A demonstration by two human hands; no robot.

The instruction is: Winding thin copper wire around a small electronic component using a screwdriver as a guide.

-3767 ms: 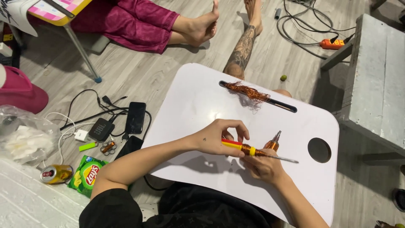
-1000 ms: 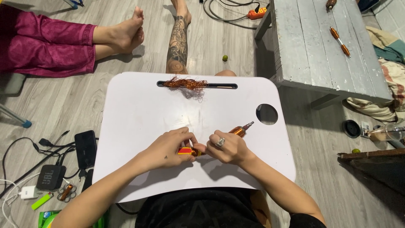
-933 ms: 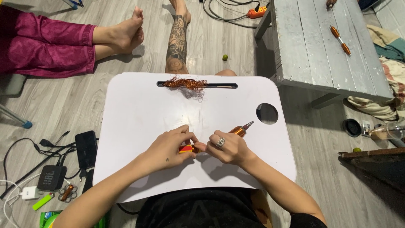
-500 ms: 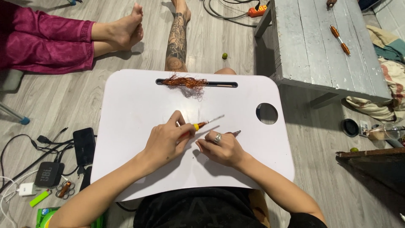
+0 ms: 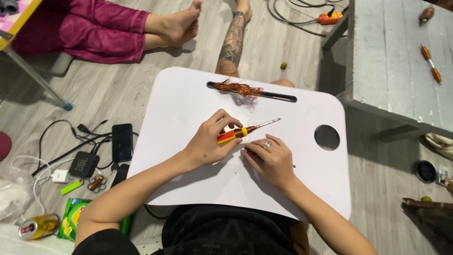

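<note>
Left hand point(image 5: 210, 141) fingers closed around the yellow-red handle of the screwdriver point(image 5: 245, 131), near the tabletop point(image 5: 188, 101) centre, shaft pointing toward the far-right corner. Right hand point(image 5: 270, 158) lies just beside, fingers curled flat on a thin rod point(image 5: 293, 165).

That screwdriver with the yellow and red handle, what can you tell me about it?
The screwdriver with the yellow and red handle is small, with an orange-brown collar ahead of the handle and a thin silvery metal shaft pointing up and to the right. It lies nearly flat, low over the white lap tray. The left hand pinches its handle end between thumb and fingers. The right hand rests on the tray just below it, apparently not touching it.
</note>
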